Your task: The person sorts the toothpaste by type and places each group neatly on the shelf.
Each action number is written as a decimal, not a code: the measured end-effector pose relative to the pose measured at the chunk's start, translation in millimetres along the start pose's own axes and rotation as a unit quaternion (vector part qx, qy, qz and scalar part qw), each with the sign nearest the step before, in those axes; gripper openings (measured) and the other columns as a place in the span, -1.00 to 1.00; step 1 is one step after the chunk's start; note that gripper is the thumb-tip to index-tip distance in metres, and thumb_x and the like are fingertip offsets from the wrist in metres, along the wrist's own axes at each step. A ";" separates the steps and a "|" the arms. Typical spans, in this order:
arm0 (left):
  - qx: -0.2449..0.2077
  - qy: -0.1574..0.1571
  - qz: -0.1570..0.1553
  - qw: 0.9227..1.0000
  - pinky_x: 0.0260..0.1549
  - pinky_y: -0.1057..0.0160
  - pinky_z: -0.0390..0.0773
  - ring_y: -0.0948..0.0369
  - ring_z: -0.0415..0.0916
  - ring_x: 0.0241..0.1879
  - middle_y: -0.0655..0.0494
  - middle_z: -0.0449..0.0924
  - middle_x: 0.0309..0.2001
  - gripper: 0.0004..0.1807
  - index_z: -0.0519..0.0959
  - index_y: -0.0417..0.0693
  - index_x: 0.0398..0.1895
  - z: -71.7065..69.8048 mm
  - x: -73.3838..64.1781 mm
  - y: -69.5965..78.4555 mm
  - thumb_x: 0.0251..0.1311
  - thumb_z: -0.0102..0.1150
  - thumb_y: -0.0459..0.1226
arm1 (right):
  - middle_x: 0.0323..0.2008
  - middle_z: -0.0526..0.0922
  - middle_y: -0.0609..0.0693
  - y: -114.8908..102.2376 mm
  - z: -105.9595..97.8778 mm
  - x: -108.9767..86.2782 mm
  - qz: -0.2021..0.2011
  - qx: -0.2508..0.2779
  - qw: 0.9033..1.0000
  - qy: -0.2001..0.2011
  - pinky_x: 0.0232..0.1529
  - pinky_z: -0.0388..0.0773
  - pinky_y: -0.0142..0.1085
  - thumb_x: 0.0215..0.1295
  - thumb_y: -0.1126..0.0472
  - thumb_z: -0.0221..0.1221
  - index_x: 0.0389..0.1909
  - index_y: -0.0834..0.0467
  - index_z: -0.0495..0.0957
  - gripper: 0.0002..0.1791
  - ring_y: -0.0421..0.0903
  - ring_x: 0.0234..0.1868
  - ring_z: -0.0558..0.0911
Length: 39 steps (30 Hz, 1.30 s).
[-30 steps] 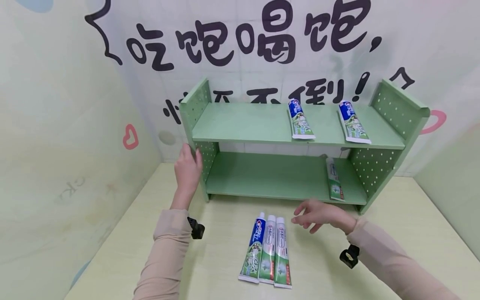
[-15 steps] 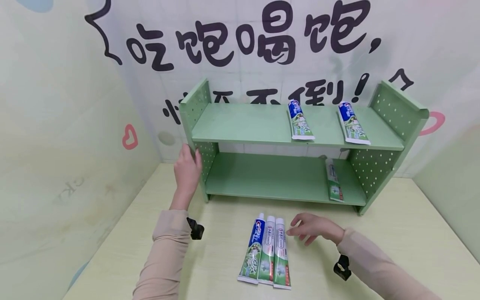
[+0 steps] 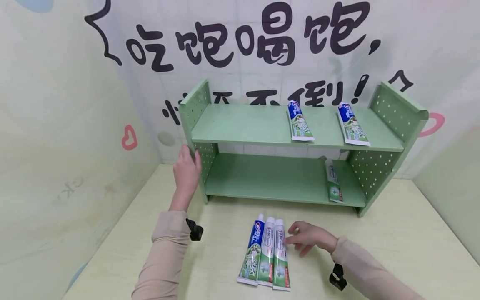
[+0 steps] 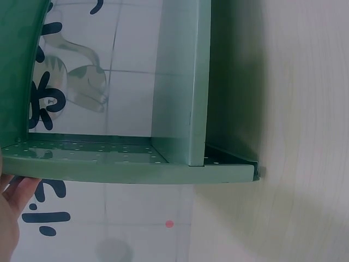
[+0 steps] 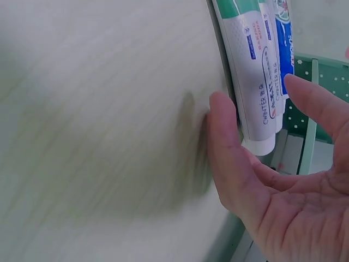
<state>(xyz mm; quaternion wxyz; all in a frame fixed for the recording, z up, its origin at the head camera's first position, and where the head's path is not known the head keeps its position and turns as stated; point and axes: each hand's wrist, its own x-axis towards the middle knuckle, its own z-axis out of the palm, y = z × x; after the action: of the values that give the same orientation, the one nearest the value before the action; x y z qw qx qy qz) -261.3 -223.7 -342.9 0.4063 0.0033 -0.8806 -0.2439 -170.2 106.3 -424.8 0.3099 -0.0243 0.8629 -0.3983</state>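
Note:
My left hand [image 3: 187, 170] grips the left side panel of a green two-tier shelf [image 3: 255, 173]; in the left wrist view its fingers [image 4: 20, 192] show at the panel's edge. Three toothpaste tubes lie side by side on the table before the shelf: a blue-and-green one [image 3: 251, 256] at left, a white-and-green one [image 3: 267, 250] in the middle, another white-and-green one [image 3: 281, 260] at right. Beside the right-hand tube hovers my right hand [image 3: 313, 236], thumb and fingers spread apart. In the right wrist view they stand around the tube's cap end [image 5: 259, 146], holding nothing.
Two blue-and-green tubes, one mid-shelf [image 3: 300, 123] and one further right [image 3: 352, 125], lie on the upper tier. A white-and-green tube [image 3: 333, 181] lies on the lower tier's right. A lettered wall [image 3: 240, 71] stands behind; the pale table [image 3: 221, 258] extends around.
My right hand has moved left and toward me, from near the shelf's front edge to beside the right-hand tube. The left hand stays on the side panel.

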 end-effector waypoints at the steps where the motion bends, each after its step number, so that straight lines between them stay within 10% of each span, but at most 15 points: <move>1: -0.001 0.000 0.000 1.000 -0.62 0.02 0.50 -0.12 0.45 -0.57 -0.23 0.46 -0.46 -0.74 0.34 -0.36 -0.26 0.1 0.1 -0.1 0.29 -0.10 -0.25 | -0.31 0.52 0.12 0.1 1.0 0.1 0.000 0.002 1.000 0.002 -0.43 0.62 -0.24 0.09 0.09 0.24 -0.03 0.32 0.35 -0.48 -0.06 -0.37 0.53; 31: 0.000 -0.006 -0.003 1.000 -0.60 0.00 0.48 -0.12 0.43 -0.57 -0.23 0.45 -0.46 -0.72 0.34 -0.37 -0.25 -0.3 1.4 -1.4 0.30 -0.11 -0.24 | -0.48 0.51 0.14 -19.5 34.3 0.3 -0.021 0.026 0.998 0.055 -0.65 0.57 -0.22 0.07 0.22 0.22 -0.17 0.38 0.21 -0.54 -0.07 -0.65 0.57; 39: -0.006 -0.005 -0.003 1.000 -0.61 0.01 0.51 -0.12 0.44 -0.57 -0.22 0.44 -0.47 -0.73 0.34 -0.36 -0.27 2.4 0.7 -2.6 0.30 -0.11 -0.24 | -0.48 0.52 0.17 -19.5 37.0 2.1 -0.003 0.047 0.998 0.045 -0.63 0.58 -0.23 0.11 0.26 0.16 0.07 0.56 -0.03 -0.29 -0.08 -0.62 0.58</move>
<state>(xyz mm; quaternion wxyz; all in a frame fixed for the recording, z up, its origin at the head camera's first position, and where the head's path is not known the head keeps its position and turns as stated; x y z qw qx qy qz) -264.0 -225.1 -344.9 0.4007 0.0023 -0.8812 -0.2510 -155.3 67.5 -430.3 0.2706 0.0053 0.8560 -0.4405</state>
